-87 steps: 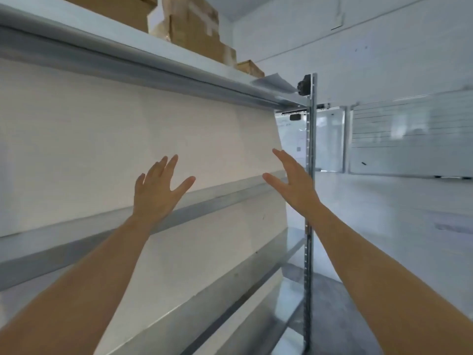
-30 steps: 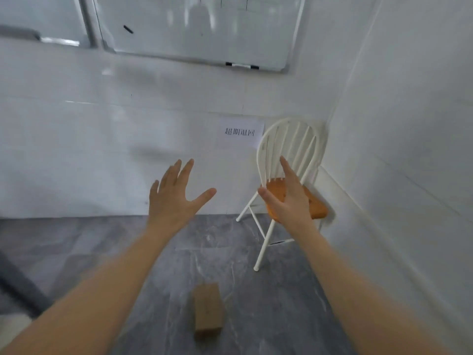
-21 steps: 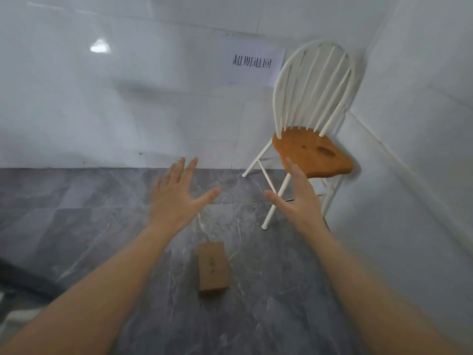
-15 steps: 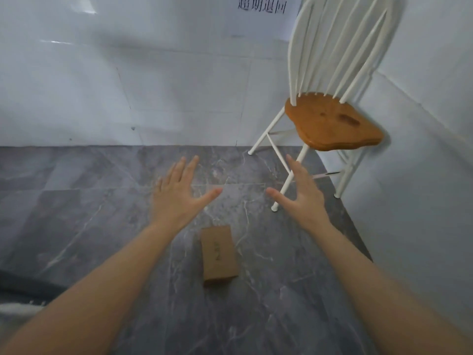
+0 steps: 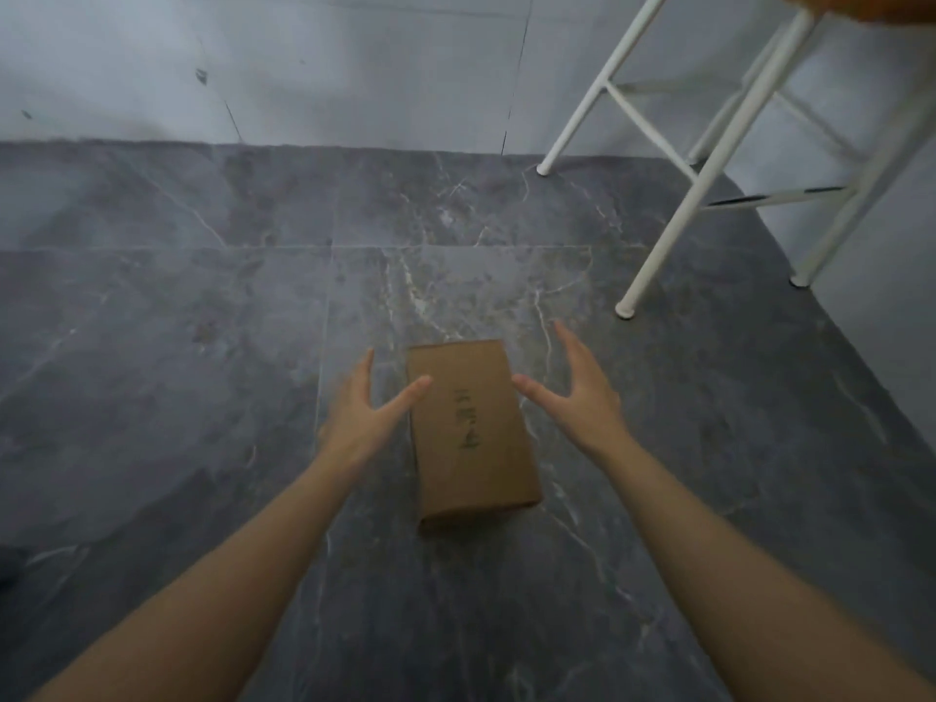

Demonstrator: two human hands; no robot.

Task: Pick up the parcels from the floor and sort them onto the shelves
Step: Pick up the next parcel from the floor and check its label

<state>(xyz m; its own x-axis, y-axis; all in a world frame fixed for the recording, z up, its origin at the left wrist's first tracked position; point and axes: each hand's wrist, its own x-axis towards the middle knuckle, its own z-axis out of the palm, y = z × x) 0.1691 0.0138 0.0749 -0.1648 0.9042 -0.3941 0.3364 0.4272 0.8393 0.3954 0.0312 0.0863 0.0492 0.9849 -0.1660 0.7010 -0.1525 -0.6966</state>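
A small brown cardboard parcel (image 5: 471,433) with dark handwriting on its top lies flat on the dark grey marbled floor (image 5: 202,347). My left hand (image 5: 362,415) hovers just left of it, fingers spread, the thumb tip over the parcel's left edge. My right hand (image 5: 577,397) is just right of the parcel, also spread, thumb pointing at its right edge. Neither hand holds anything. No shelf is in view.
A white chair's legs (image 5: 678,205) stand at the upper right, one foot close beyond my right hand; its orange seat (image 5: 861,7) shows at the top edge. White tiled walls (image 5: 354,68) bound the floor at the back and right.
I have turned from the shelf to the corner and looked down. Both open hands have dropped from above the floor to either side of the parcel, which now looks much nearer.
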